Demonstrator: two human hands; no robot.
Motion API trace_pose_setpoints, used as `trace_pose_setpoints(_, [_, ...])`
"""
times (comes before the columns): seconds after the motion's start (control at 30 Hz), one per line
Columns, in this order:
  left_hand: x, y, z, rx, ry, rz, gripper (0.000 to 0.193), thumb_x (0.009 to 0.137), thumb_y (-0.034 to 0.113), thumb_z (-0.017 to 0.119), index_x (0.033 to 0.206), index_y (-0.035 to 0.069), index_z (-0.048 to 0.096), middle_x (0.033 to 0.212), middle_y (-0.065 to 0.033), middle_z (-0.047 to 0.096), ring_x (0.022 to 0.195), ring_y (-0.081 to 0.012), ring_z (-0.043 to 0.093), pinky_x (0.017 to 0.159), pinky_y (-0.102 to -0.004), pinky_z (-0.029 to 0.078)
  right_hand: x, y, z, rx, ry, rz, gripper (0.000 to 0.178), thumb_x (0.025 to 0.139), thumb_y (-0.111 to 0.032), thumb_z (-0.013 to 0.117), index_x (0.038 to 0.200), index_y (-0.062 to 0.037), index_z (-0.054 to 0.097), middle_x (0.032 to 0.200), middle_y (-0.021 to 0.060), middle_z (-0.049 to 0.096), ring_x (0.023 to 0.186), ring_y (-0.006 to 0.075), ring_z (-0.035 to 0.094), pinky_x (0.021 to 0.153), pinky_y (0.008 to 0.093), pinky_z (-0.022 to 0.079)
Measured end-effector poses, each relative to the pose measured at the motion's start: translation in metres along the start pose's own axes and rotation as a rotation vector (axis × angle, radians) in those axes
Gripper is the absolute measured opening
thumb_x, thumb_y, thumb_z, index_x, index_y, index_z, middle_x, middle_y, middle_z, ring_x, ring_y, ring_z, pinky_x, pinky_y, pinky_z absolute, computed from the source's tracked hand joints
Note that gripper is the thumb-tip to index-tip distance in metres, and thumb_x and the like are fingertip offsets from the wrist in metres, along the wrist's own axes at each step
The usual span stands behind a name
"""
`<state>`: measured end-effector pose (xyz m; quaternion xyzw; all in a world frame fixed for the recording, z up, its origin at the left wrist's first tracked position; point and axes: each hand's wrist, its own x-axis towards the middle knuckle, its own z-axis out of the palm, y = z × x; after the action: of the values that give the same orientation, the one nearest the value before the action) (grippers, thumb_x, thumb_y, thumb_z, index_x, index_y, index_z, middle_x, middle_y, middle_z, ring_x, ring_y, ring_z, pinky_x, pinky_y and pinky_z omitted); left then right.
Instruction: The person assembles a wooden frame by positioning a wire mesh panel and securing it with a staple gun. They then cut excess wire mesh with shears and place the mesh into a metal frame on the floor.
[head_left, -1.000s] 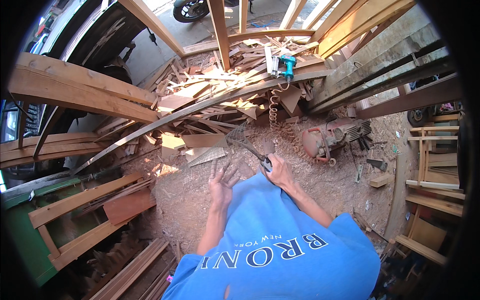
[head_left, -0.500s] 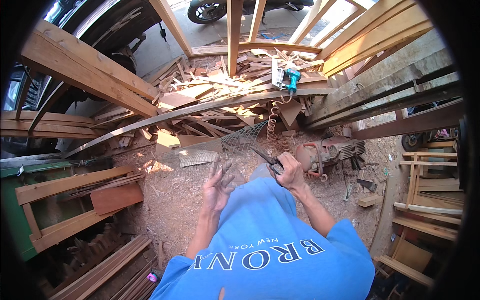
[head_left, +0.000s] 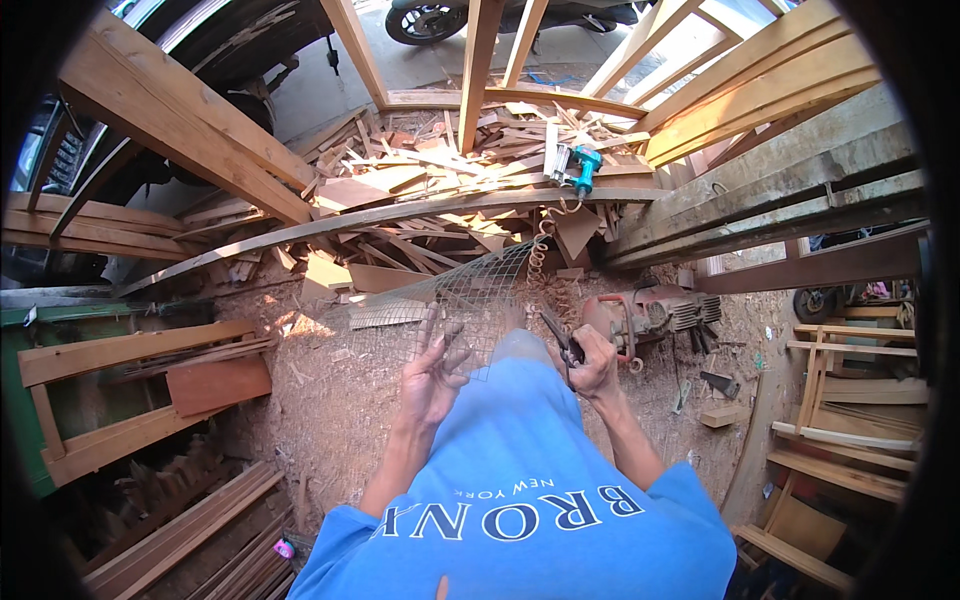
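Note:
A sheet of wire mesh slants up in front of my body, its near edge at my left hand. The left fingers are stretched and partly bent behind the wires, with the mesh between them and the thumb. In my right hand is a pair of dark metal snips, fingers wrapped round the handles. Its blades point up and to the left, just right of the mesh and apart from it. The handles are mostly hidden by my fingers.
A teal nail gun with a coiled hose rests on a long beam before a heap of wood scraps. A red compressor stands right of my hand. A handsaw and a wood block lie on the sawdust floor.
My right hand has shifted a little to the right and down with the snips, away from the mesh. The left hand stays nearly in place at the mesh. The view has turned slightly.

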<state>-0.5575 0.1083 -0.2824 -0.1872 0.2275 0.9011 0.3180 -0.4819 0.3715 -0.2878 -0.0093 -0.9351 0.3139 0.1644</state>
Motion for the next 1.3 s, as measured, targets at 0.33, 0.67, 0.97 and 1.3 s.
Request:
trace_pose_setpoints(0.33, [-0.002,0.0,0.008,0.08,0.039,-0.014,0.06,0.095,0.013,0.053,0.15,0.024,0.033,0.129,-0.0049,0.056,0.091,-0.0168,0.065,0.067,-0.0301,0.058,0.042,-0.015,-0.007,-0.179,0.052,-0.162,0.025,0.072,-0.023,0.073,0.081,-0.0065,0.056,0.074,0.0091,0.055,0.065,0.0281,0.062,0.052,0.0388,0.05])
trace_pose_setpoints(0.67, [-0.001,0.002,0.004,0.007,0.039,-0.05,0.057,0.098,0.01,0.047,0.15,0.02,0.026,0.132,-0.0129,0.053,0.094,-0.022,0.068,0.062,-0.0323,0.062,0.062,-0.014,-0.021,-0.298,-0.075,-0.287,0.023,0.068,-0.022,0.072,0.075,-0.007,0.055,0.069,0.0073,0.052,0.064,0.0244,0.061,0.051,0.0354,0.049])
trace_pose_setpoints(0.97, [0.019,-0.005,-0.021,-0.126,0.085,-0.075,0.051,0.099,0.009,0.045,0.147,0.019,0.032,0.134,-0.0117,0.053,0.1,-0.0217,0.066,0.067,-0.0308,0.062,0.061,0.01,0.002,-0.196,-0.161,-0.266,0.018,0.071,-0.016,0.068,0.069,-0.0066,0.052,0.062,0.0098,0.053,0.054,0.0265,0.06,0.047,0.0387,0.047])
trace_pose_setpoints(1.3, [0.023,0.01,-0.026,0.12,0.138,0.24,0.058,0.098,0.011,0.05,0.15,0.016,0.026,0.131,-0.0166,0.053,0.098,-0.0275,0.066,0.066,-0.0388,0.065,-0.012,0.086,0.094,0.791,0.157,0.957,0.032,0.086,-0.029,0.071,0.068,-0.0067,0.055,0.054,0.0023,0.05,0.047,0.0106,0.051,0.042,0.0285,0.039])
